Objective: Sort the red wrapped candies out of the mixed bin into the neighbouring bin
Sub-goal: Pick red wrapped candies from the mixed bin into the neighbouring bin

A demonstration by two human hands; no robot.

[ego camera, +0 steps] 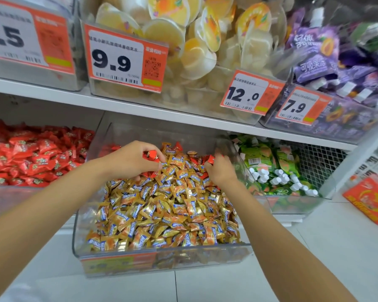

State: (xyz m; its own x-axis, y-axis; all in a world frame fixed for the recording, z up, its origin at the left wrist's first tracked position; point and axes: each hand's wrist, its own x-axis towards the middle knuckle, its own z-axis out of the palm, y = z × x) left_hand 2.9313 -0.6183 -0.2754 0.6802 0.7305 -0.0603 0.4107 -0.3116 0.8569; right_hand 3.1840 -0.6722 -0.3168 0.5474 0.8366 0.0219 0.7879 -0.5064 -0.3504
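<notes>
While left hand [131, 159] is curling fingers round few red wrapped candies [150, 154] at far end of mixed bin [162, 250], I'm watching right hand [222, 171] pinching one more red candy [210, 159] toward mixed bin's far right side. Gold candies [162, 210] are filling rest of mixed bin. I'm judging picking step underway. Next move is calling for carrying both catches over mixed bin's left wall into red bin [31, 158] beside it, without loosening grip.

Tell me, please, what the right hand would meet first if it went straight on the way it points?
Likely the red candy at the fingers of the right hand, among gold candies near the back of the bin; contact unclear.
</notes>
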